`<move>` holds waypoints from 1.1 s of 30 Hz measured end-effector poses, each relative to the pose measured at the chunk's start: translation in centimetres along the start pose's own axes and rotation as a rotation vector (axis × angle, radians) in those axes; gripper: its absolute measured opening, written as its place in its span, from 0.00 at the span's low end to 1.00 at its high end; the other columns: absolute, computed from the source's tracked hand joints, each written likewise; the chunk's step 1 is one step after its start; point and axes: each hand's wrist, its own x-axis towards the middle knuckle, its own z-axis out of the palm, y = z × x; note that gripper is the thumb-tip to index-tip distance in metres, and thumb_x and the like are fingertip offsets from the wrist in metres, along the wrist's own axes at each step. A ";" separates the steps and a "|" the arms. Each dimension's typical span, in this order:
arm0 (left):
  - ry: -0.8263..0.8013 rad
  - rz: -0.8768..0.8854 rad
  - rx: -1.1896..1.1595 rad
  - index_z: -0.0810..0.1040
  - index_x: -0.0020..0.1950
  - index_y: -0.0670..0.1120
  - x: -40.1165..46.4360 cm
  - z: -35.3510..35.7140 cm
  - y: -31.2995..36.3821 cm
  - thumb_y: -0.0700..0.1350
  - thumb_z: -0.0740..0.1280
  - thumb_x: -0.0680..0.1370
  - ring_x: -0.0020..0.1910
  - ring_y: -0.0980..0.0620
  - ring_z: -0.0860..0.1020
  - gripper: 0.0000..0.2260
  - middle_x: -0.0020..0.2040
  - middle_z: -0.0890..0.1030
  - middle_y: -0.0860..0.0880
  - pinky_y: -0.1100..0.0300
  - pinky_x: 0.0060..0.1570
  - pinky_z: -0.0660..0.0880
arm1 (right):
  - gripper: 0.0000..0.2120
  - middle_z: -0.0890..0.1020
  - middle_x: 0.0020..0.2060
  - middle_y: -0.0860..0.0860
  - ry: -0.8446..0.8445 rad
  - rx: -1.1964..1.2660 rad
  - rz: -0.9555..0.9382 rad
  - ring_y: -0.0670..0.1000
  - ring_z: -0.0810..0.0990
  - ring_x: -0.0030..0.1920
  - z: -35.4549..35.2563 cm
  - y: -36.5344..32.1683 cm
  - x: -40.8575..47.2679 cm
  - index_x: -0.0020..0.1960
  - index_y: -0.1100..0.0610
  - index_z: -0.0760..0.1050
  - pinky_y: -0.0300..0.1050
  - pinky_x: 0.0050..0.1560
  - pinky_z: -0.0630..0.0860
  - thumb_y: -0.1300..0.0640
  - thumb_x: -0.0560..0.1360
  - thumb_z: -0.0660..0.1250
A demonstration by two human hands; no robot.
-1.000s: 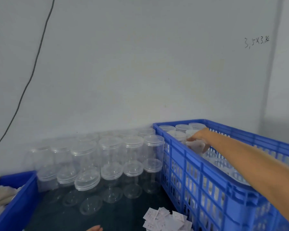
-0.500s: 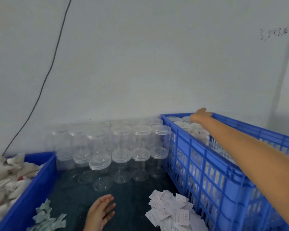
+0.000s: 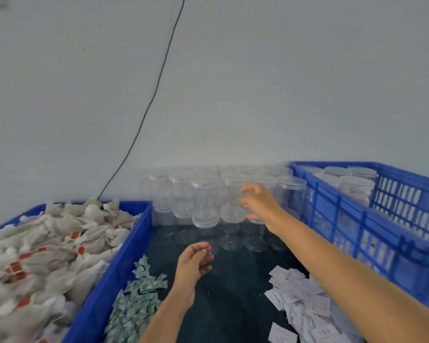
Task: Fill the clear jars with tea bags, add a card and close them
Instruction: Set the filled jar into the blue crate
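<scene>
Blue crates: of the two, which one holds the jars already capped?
The slatted blue crate on the right; capped jars stand inside. The solid-walled left crate holds tea bags.

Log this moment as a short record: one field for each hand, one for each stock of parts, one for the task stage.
right hand: right hand spread open, reaching at the stacked empty jars by the wall
left hand: left hand loosely curled above the dark table, holding nothing visible
tea bags: tea bags heaped in the left bin
cards: cards piled on the table at right
sachets: sachets beside the bin
filled jars: lidded jars in the right crate
stage: fetching an empty jar
</scene>
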 end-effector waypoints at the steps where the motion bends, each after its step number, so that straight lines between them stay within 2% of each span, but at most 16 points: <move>1: 0.018 0.017 0.017 0.78 0.48 0.44 0.0 -0.8 0.5 0.35 0.62 0.80 0.40 0.54 0.81 0.07 0.44 0.83 0.49 0.60 0.39 0.77 | 0.10 0.77 0.54 0.57 -0.007 0.031 0.030 0.55 0.77 0.55 0.7 0.8 0.1 0.56 0.56 0.71 0.56 0.55 0.77 0.65 0.76 0.63; 3: 0.057 0.050 0.092 0.78 0.50 0.45 0.5 -2.2 1.4 0.34 0.63 0.79 0.42 0.54 0.80 0.07 0.47 0.82 0.48 0.61 0.40 0.77 | 0.09 0.77 0.57 0.58 0.001 0.068 0.086 0.57 0.77 0.58 1.8 2.3 0.5 0.55 0.56 0.72 0.55 0.55 0.77 0.66 0.77 0.61; 6: 0.044 0.104 0.232 0.75 0.56 0.46 2.3 -3.1 3.0 0.34 0.65 0.78 0.50 0.52 0.78 0.10 0.56 0.79 0.47 0.60 0.48 0.75 | 0.10 0.77 0.59 0.59 0.035 0.116 0.129 0.57 0.77 0.59 3.4 3.8 1.7 0.56 0.57 0.72 0.54 0.57 0.77 0.66 0.78 0.60; 9: 0.012 0.138 0.314 0.70 0.66 0.45 5.0 -2.3 4.6 0.35 0.67 0.77 0.57 0.51 0.75 0.18 0.63 0.75 0.48 0.58 0.56 0.71 | 0.15 0.76 0.61 0.57 0.046 0.128 0.115 0.56 0.75 0.59 5.2 4.3 3.1 0.64 0.60 0.72 0.56 0.60 0.76 0.65 0.78 0.59; 13: 0.058 0.164 0.409 0.63 0.74 0.47 9.4 -0.1 5.2 0.38 0.71 0.76 0.68 0.44 0.70 0.29 0.72 0.69 0.47 0.48 0.68 0.69 | 0.22 0.72 0.68 0.54 -0.007 0.106 0.065 0.55 0.71 0.67 7.5 4.8 4.9 0.71 0.60 0.67 0.56 0.68 0.69 0.67 0.77 0.58; 16: 0.073 0.194 0.452 0.60 0.76 0.48 11.9 1.0 4.7 0.40 0.73 0.74 0.70 0.44 0.69 0.35 0.74 0.67 0.47 0.47 0.68 0.68 | 0.25 0.69 0.71 0.53 -0.005 0.084 0.043 0.55 0.69 0.69 8.8 5.2 5.7 0.73 0.59 0.64 0.55 0.70 0.68 0.67 0.77 0.57; 20: 0.068 0.224 0.495 0.59 0.76 0.50 14.2 1.7 3.8 0.44 0.75 0.73 0.70 0.45 0.68 0.37 0.74 0.67 0.49 0.49 0.67 0.68 | 0.26 0.67 0.73 0.54 0.022 0.046 0.014 0.54 0.66 0.72 9.8 5.8 6.5 0.75 0.58 0.61 0.48 0.70 0.64 0.67 0.78 0.57; 26: 0.071 0.234 0.561 0.56 0.78 0.50 14.7 1.9 3.3 0.47 0.76 0.72 0.71 0.44 0.68 0.40 0.74 0.65 0.49 0.46 0.68 0.68 | 0.28 0.65 0.73 0.55 0.017 0.074 -0.001 0.54 0.65 0.73 10.7 6.0 6.3 0.76 0.58 0.59 0.48 0.72 0.65 0.66 0.78 0.59; 30: 0.106 0.258 0.573 0.60 0.76 0.50 12.2 1.7 4.1 0.47 0.78 0.69 0.65 0.46 0.69 0.40 0.70 0.60 0.47 0.53 0.63 0.71 | 0.33 0.65 0.69 0.58 -0.030 0.112 -0.038 0.55 0.68 0.68 10.1 5.5 4.4 0.77 0.56 0.55 0.49 0.68 0.69 0.68 0.76 0.61; 33: 0.091 0.303 0.516 0.62 0.71 0.49 8.3 0.5 4.1 0.45 0.80 0.66 0.59 0.50 0.71 0.39 0.66 0.62 0.48 0.59 0.58 0.71 | 0.29 0.67 0.65 0.56 -0.076 0.186 -0.063 0.54 0.71 0.64 9.4 5.7 1.4 0.74 0.53 0.60 0.41 0.58 0.72 0.67 0.76 0.61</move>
